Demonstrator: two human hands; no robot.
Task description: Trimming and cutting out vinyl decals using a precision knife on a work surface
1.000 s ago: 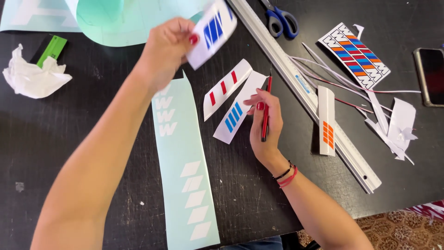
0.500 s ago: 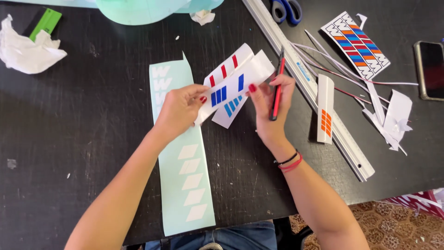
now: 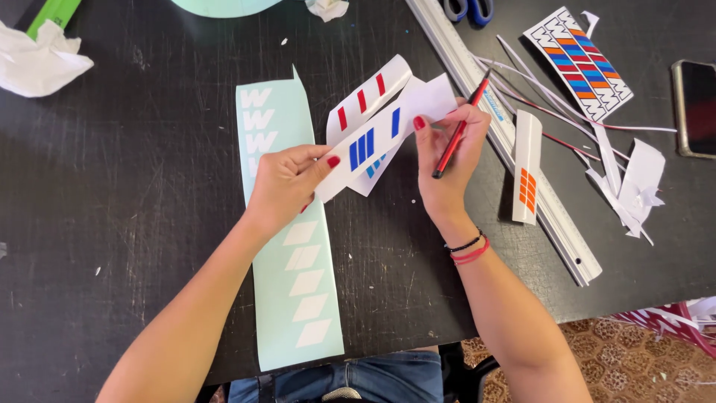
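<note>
Both hands meet over the middle of a scuffed black table (image 3: 112,224), holding one white sticker strip with dark blue bars (image 3: 380,138) slantwise between them, lifted just above the surface. The left hand (image 3: 287,186) is closed in a pinch on the strip's lower left end, thumb on top. The right hand (image 3: 447,157) pinches the upper right end with thumb and forefinger, while its other fingers curl around a thin red craft knife (image 3: 456,134) that points down and left. Beneath the held strip lie two more white strips, one with red bars (image 3: 369,97) and one with light blue bars (image 3: 373,170) that shows only partly. Under the left hand runs a long, smooth, pale mint vinyl sheet (image 3: 287,298) with white letter and rhombus cut-outs; its near end overhangs the table's near edge. Right of the right hand, a long metal ruler (image 3: 522,164) crosses the table diagonally, with a white strip carrying orange bars (image 3: 527,168) lying on it. Farther right are thin paper offcuts (image 3: 626,179), a striped sticker sheet in orange, blue and red (image 3: 582,63) and a dark phone (image 3: 697,108) at the right edge. Crumpled white paper (image 3: 37,63) sits far left. The widest bare room is the table's left side.
</note>
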